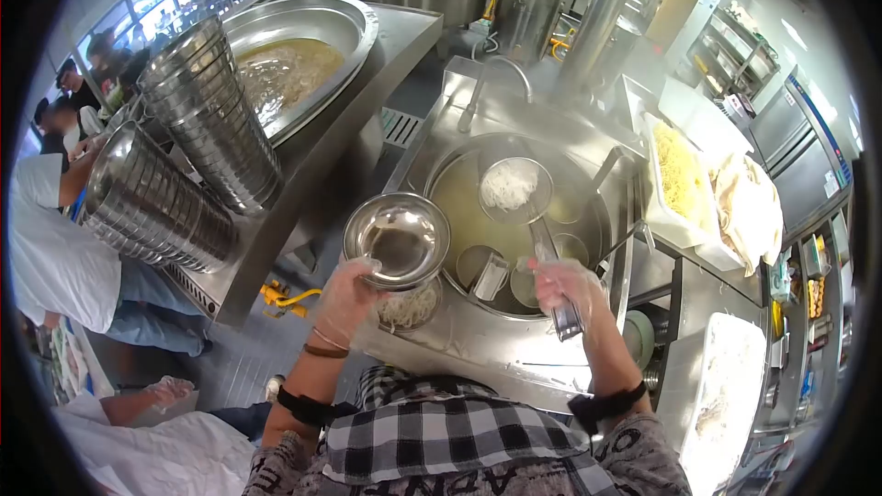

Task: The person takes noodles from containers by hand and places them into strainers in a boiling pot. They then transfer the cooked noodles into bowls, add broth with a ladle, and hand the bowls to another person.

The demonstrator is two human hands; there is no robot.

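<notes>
A shiny steel bowl [424, 260] is gripped at its near rim by my left hand [349, 292], in a clear plastic glove. It looks empty inside and hangs beside the pot. My gloved right hand [568, 288] is closed round the handle of a noodle strainer [542, 237]. White noodles [511, 186] lie in its basket, which is over the big round pot [602, 248] of cloudy, steaming water. Several other strainer baskets [478, 264] sit in the pot. Partly under the bowl, more white noodles [411, 309] show in a round container.
Tall stacks of steel bowls [207, 101] lean at the left, near a large pan of brown broth [289, 73]. A faucet [470, 115] rises behind the pot. Yellow noodles [682, 170] fill a white tub at the right. People in white [64, 239] stand at the left.
</notes>
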